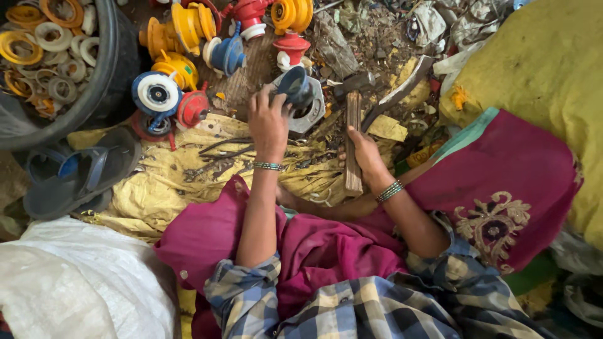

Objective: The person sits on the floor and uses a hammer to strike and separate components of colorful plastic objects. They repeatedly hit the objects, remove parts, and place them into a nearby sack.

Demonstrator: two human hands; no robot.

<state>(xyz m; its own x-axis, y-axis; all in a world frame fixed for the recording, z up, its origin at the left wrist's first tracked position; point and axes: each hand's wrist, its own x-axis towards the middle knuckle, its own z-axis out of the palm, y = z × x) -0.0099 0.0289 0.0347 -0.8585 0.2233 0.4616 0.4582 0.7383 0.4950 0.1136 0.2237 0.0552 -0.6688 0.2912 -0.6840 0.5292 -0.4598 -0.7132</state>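
Checked cloth in blue, grey and cream covers my forearms at the near edge, and magenta fabric [314, 245] lies bunched over my lap just beyond it, with a white sack [69, 282] at near left. Past that, my left hand [269, 125] has its grip closed around a dark blue plastic spool [294, 86], pressing it down on a grey metal block [309, 113] that rests on the ground. My right hand [364, 156] is just to the right of it, its grip wrapped around the wooden handle of a hammer [353, 141]; the handle stands roughly upright in view and the dark head sits at the far end, close to the block. Beaded bangles circle both wrists. Both hands work over a crumpled yellow sheet [163, 182] spread on the floor. To the left, a dark sandal [81, 176] lies on that sheet. Farther off, a heap of red, yellow and blue spools [182, 63] is piled near the far edge, and at far left a black tub [107, 69] holds yellow and white rings. A big yellow sack [540, 69] fills the far right.
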